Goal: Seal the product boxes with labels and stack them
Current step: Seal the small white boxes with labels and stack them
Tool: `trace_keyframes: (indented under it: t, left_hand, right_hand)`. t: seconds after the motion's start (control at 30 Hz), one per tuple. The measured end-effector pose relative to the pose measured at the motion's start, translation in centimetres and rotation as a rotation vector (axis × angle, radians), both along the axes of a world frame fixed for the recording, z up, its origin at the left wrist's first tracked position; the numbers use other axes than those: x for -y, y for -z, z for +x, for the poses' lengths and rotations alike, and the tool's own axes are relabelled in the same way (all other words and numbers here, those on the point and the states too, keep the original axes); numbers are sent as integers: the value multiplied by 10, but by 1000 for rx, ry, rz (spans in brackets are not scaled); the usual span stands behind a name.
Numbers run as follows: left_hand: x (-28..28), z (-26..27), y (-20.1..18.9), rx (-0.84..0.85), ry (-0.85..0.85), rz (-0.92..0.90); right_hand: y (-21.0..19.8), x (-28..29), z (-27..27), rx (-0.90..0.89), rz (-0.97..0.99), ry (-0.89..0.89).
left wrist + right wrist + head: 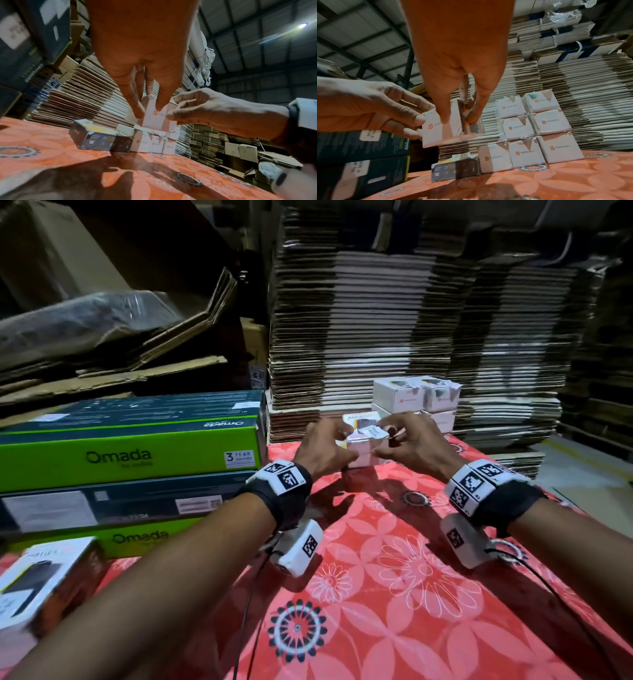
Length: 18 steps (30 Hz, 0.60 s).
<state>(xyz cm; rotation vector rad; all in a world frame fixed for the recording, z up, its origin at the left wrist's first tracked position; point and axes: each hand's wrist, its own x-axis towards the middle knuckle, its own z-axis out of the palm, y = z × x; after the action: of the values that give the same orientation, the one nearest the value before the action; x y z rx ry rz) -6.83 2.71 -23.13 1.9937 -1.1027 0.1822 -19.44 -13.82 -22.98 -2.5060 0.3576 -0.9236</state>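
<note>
A warehouse or packing storeroom is shown. Tall stacks of flattened corrugated cartons [428,320] fill the upper middle and right of the head view. Long green retail boxes [130,446] are piled at the left, under loose cardboard sheets [113,364]. A corrugated metal roof on steel beams [257,40] is seen at the upper right of the left wrist view. Small white product boxes [530,129] are stacked at the back of a counter covered in a red floral cloth [394,594].
</note>
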Motion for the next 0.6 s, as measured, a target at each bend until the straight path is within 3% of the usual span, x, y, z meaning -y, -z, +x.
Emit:
trace_keyframes:
  t: [0.6]
  left_hand:
    - [-127, -86, -2, 44, 66, 169]
  right_hand:
    - [6, -107, -91, -185, -27, -159]
